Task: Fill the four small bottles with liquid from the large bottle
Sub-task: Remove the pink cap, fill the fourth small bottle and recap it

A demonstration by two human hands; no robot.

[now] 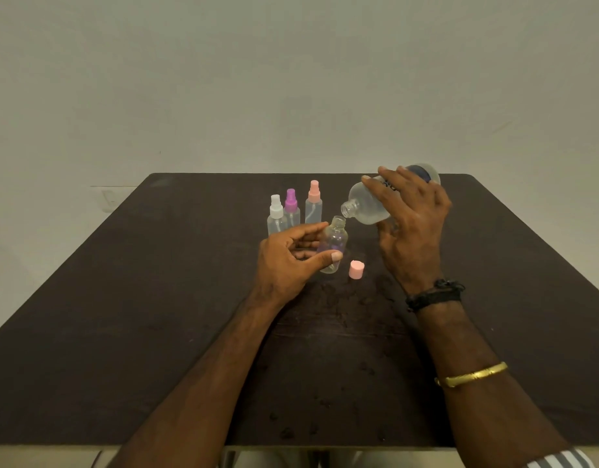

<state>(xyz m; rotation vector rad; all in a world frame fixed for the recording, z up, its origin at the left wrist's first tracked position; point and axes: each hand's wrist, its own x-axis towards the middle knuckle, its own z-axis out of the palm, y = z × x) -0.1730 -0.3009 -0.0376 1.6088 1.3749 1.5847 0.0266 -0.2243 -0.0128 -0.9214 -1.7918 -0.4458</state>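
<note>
Tipping the large bottle toward the open small bottle over the bench.

Gripping the large bottle round its belly with the right hand, fingers curled over the top; holding its mouth just above and right of the open small bottle's neck, not touching; pinching the open small bottle, tilted, between thumb and fingers of the left hand; judging both light, thin plastic, yielding under a squeeze, slippery when wet, so best taken mid-body, firmly but softly; noting the pink cap just right of the open small bottle's base, three capped spray bottles just behind and left.
</note>
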